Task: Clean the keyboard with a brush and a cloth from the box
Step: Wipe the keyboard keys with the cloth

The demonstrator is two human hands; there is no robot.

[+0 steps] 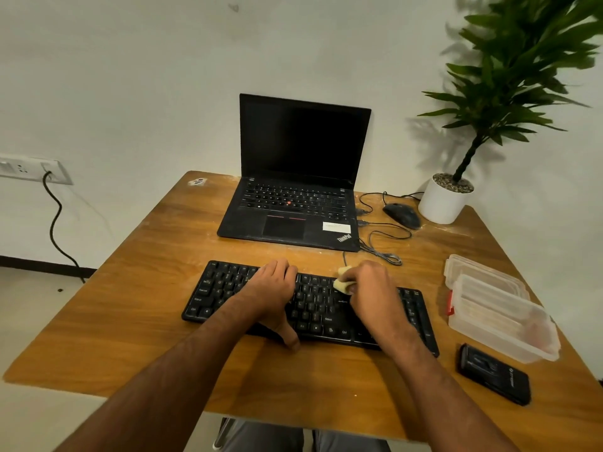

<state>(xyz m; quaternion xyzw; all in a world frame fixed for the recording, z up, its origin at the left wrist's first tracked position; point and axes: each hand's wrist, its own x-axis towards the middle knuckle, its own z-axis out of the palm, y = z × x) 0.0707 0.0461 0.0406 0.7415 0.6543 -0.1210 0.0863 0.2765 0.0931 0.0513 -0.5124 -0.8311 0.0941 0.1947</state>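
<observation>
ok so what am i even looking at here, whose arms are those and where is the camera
This is one wide-angle picture from a camera worn on a person's head, looking forward and down, so the two bare arms are the wearer's own. No machine is involved. On the brown wooden table lies a black external keyboard. The left hand rests flat on it, seemingly steadying it, while the right hand holds a small pale yellow cloth against the keys. Behind sits an open black laptop with a dark screen, a black wired mouse and a green plant in a white pot. To the right are a clear plastic box and a black flat case.
</observation>
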